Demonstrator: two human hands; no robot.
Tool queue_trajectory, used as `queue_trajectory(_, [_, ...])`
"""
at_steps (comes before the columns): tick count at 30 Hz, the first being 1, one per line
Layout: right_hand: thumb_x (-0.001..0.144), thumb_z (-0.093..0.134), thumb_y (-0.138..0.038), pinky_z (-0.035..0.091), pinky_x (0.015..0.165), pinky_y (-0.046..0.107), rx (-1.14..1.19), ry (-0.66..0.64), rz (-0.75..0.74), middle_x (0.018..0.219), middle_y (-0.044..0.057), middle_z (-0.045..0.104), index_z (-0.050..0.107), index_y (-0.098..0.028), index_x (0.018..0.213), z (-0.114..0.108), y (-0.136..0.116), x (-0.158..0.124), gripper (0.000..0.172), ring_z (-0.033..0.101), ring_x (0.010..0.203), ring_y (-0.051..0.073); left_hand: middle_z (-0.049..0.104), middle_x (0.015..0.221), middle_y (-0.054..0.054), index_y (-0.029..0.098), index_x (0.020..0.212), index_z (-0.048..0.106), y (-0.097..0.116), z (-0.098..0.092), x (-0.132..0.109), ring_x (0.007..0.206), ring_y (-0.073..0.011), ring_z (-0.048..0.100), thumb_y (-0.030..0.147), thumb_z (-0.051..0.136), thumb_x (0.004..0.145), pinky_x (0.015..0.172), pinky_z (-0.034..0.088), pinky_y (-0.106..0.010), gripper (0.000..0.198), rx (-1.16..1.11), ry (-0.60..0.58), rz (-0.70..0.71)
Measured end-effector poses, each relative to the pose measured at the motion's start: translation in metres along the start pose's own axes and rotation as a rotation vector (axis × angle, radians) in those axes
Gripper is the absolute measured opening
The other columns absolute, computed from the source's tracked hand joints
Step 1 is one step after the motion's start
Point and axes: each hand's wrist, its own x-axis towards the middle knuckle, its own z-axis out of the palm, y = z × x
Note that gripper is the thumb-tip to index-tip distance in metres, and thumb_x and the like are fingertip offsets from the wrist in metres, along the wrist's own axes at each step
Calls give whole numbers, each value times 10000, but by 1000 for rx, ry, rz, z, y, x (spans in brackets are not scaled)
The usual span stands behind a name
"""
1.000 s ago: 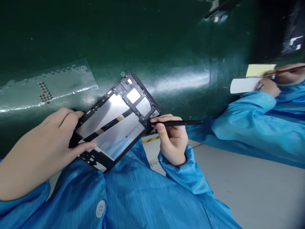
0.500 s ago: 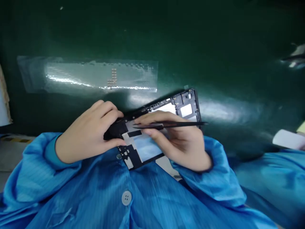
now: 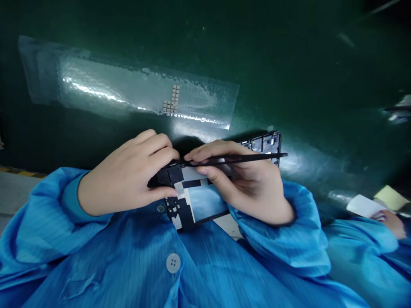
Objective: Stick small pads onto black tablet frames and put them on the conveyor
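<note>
A black tablet frame (image 3: 202, 201) with a shiny metal inner panel lies tilted against my lap at the edge of the green table (image 3: 289, 64). My left hand (image 3: 128, 175) is closed on the frame's left end, fingers curled over its top edge. My right hand (image 3: 247, 184) lies across the middle of the frame and pinches black tweezers (image 3: 237, 159), which point left towards the frame's upper left corner. Both hands nearly touch there. Much of the frame is hidden under my right hand; only its far corner (image 3: 268, 143) shows beyond it.
A clear plastic strip (image 3: 128, 92) carrying several small grey pads (image 3: 171, 102) lies flat on the table beyond my hands. At the right, another person's hand (image 3: 390, 220) in a blue sleeve holds a white card (image 3: 362, 205) beside a yellow note (image 3: 390, 197).
My right hand has come from the frame's right corner across its middle, bringing the tweezers' tip to the upper left corner. The view has swung left, showing more of the plastic strip.
</note>
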Motion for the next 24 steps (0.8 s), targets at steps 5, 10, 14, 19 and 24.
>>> queue_trajectory(5, [1066, 742, -151, 684, 1050, 324, -14, -51, 13, 1180, 97, 845, 780, -163, 1196, -4, -1, 3, 136, 837, 1148, 204, 680, 1176, -102, 137, 1234, 693, -1, 0, 0, 1060, -291, 616, 523, 845, 947, 881, 569, -477, 505, 6, -1, 7])
queue_trajectory(10, [1070, 744, -159, 688, 1049, 322, 1, -34, 22, 1195, 84, 850, 778, -178, 1210, -5, -2, 4, 146, 840, 1152, 197, 684, 1173, -101, 140, 1229, 695, 0, 0, 0, 1062, -288, 623, 528, 866, 928, 884, 567, -470, 520, 0, 6, -1])
queue_trajectory(14, [1071, 747, -183, 700, 1038, 348, -15, -56, 11, 1179, 74, 856, 785, -205, 1194, -6, -2, 5, 131, 845, 1144, 207, 696, 1174, -103, 158, 1216, 705, 2, 0, 1, 1060, -289, 628, 531, 876, 916, 891, 561, -467, 508, -10, -2, -27])
queue_trajectory(19, [1076, 744, -209, 711, 1001, 364, -39, -101, 20, 1156, 68, 864, 792, -213, 1157, -12, -4, 11, 94, 851, 1113, 218, 706, 1179, -103, 180, 1205, 716, 2, -1, 1, 1066, -294, 627, 526, 873, 915, 895, 554, -466, 478, -17, -7, -46])
queue_trajectory(24, [1036, 804, -197, 725, 934, 358, 72, 155, 136, 1081, 22, 870, 811, -263, 1103, 1, -15, -3, 95, 857, 1020, 209, 705, 1176, -106, 156, 1242, 713, 2, -2, 2, 1085, -302, 636, 519, 873, 915, 888, 562, -465, 514, -17, -14, -52])
